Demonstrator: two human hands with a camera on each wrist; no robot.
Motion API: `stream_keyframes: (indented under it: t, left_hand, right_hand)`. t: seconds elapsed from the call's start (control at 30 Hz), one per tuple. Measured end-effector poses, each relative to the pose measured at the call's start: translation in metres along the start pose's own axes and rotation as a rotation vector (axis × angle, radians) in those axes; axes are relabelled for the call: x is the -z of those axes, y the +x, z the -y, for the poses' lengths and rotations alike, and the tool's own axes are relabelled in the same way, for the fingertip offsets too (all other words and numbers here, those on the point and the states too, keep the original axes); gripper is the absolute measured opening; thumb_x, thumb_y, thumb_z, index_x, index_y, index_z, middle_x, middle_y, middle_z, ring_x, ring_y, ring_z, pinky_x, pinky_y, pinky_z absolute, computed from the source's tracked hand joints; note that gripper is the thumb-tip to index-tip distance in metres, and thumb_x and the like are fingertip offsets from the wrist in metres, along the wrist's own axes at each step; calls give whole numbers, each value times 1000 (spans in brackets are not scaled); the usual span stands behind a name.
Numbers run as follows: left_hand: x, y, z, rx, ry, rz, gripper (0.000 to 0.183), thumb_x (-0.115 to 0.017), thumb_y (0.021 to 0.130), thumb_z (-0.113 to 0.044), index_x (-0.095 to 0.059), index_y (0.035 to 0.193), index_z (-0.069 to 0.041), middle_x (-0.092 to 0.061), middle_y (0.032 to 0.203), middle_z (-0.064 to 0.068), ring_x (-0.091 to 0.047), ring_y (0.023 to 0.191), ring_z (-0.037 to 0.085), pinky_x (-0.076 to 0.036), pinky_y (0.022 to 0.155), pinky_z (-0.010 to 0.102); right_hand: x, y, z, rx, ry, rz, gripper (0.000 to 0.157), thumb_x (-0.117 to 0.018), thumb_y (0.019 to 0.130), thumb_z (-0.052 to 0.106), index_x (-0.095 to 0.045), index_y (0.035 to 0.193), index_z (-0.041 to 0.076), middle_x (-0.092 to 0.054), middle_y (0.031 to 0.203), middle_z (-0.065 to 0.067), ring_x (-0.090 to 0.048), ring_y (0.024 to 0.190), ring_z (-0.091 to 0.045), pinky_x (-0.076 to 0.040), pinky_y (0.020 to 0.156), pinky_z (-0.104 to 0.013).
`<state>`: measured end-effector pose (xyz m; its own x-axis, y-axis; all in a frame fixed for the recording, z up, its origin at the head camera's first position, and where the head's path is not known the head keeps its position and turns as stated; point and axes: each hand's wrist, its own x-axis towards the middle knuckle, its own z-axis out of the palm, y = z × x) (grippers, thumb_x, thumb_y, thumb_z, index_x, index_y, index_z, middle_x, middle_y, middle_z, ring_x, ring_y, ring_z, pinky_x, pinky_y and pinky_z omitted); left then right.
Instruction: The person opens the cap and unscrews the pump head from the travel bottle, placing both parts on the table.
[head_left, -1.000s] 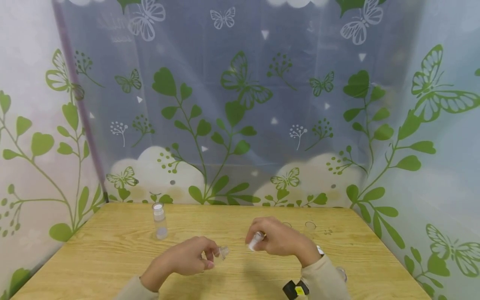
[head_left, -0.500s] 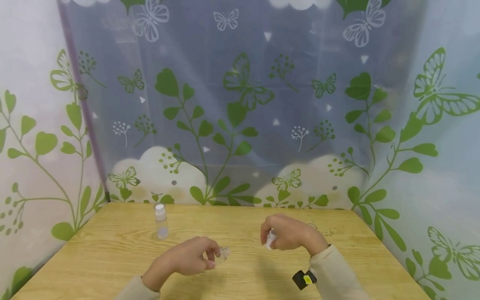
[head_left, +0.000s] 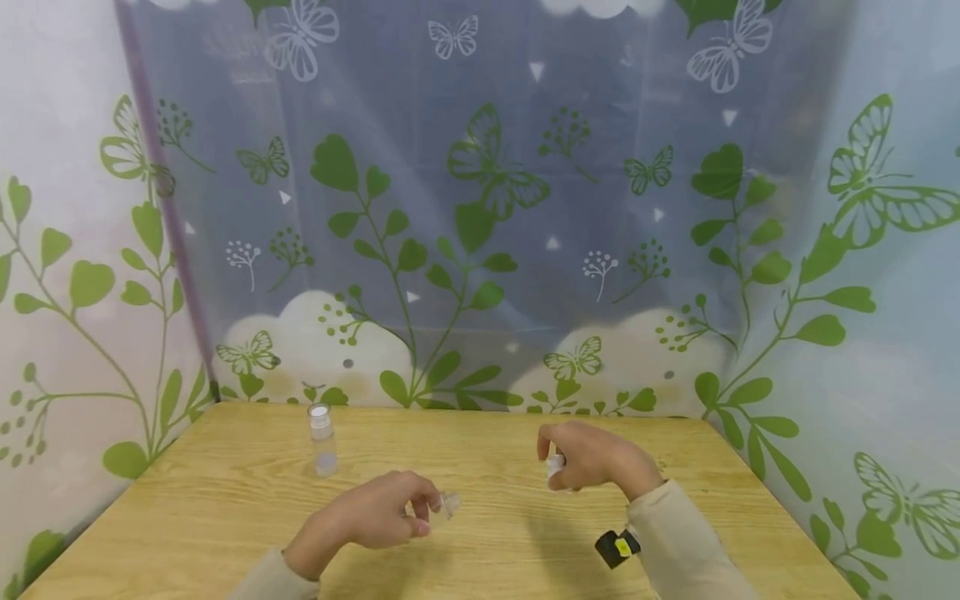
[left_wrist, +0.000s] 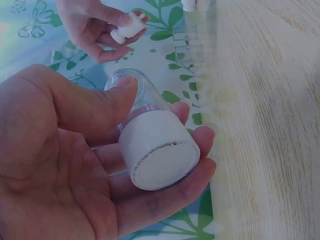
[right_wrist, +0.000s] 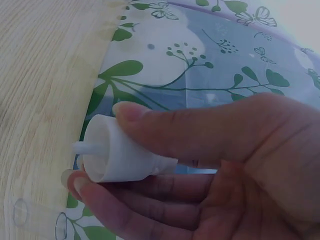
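My left hand [head_left: 378, 510] holds a small clear bottle [left_wrist: 160, 147] with a white base, thumb on its clear wall and fingers underneath. In the head view only the clear bottle's end shows beyond the fingertips. To the right, my right hand [head_left: 600, 457] pinches a white pump head [right_wrist: 117, 150] between thumb and fingers. A short white tube sticks out of the pump head's open underside. The two hands are well apart, both over the wooden table [head_left: 480, 442].
A capped clear bottle with a white top [head_left: 322, 442] stands upright at the table's back left. Beyond my right hand lies a clear cylinder [right_wrist: 40, 220]. A black device with a yellow mark [head_left: 618, 548] sits at my right sleeve. Printed curtains [head_left: 480, 275] enclose the table.
My right hand has moved to the right, away from the left hand, carrying the pump head. My left hand stays nearly still with the clear bottle.
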<state>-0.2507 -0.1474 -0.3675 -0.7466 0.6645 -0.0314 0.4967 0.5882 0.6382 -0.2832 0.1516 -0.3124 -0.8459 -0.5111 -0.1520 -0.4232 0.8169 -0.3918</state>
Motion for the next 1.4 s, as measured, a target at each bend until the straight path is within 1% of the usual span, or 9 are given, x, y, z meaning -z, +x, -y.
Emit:
stream_keyframes:
  t: [0.2,0.37,0.5,0.7,0.83,1.0,1.13,1.27,1.4]
  left_hand:
    - [0,0,0,7,-10,6,22,-63,87,-7,-65,109,-5,-69,96,9,-61,76,9,-49,67,21]
    - [1,0,0,13,-14,12,22,-63,88,-7,-65,109,-6,-69,95,8,-61,77,10,-50,66,21]
    - [0,0,1,14,-11,15,23,-64,88,-8,-65,110,-5,-69,95,6,-62,78,10,-50,67,21]
    - [-1,0,2,13,-3,11,22,-64,87,-8,-66,109,-6,-69,94,3,-62,78,9,-50,67,21]
    - [-1,-1,2,11,-4,10,23,-64,87,-8,-66,110,-5,-69,95,5,-62,77,8,-50,67,21]
    - [0,0,2,10,5,7,23,-64,87,-8,-65,110,-5,-69,95,4,-62,79,8,-50,69,21]
    - [0,0,2,11,9,7,23,-64,87,-8,-65,110,-5,-69,96,5,-62,78,7,-50,69,21]
    - [0,0,2,9,0,7,24,-64,87,-8,-65,110,-2,-69,96,6,-62,77,8,-50,68,21]
    - [-1,-1,2,9,1,6,24,-64,87,-8,-65,111,-2,-69,94,3,-61,76,9,-50,68,20]
  right_hand:
    - [0,-1,-2,-69,40,-15,20,-70,84,8,-53,95,10,-56,83,-6,-62,64,-20,-52,60,-33]
    - [-1,0,-5,-146,40,-12,14,-71,83,7,-59,90,11,-56,84,-6,-62,58,-21,-54,56,-33]
    - [-5,3,-11,-208,5,9,12,-72,82,7,-63,86,12,-59,81,-5,-64,57,-22,-54,53,-32]
    - [-12,7,-20,-301,-50,26,12,-71,82,8,-63,90,11,-59,82,-3,-61,64,-20,-51,54,-31]
    - [-16,11,-24,-327,-74,25,7,-69,82,4,-65,80,10,-60,74,-2,-52,52,-14,-41,45,-25]
    - [-17,14,-29,-332,-80,31,25,-65,83,0,-60,60,11,-60,59,-3,-36,41,-10,-29,39,-22]
    - [-19,16,-30,-338,-81,21,33,-62,82,-4,-55,55,14,-58,57,0,-37,41,-10,-29,38,-21]
    - [-23,19,-31,-346,-114,18,33,-60,79,-6,-56,54,14,-56,55,1,-38,41,-10,-31,38,-22]
    - [-26,20,-30,-357,-133,25,36,-60,77,-9,-53,51,14,-47,48,2,-35,40,-9,-29,41,-23]
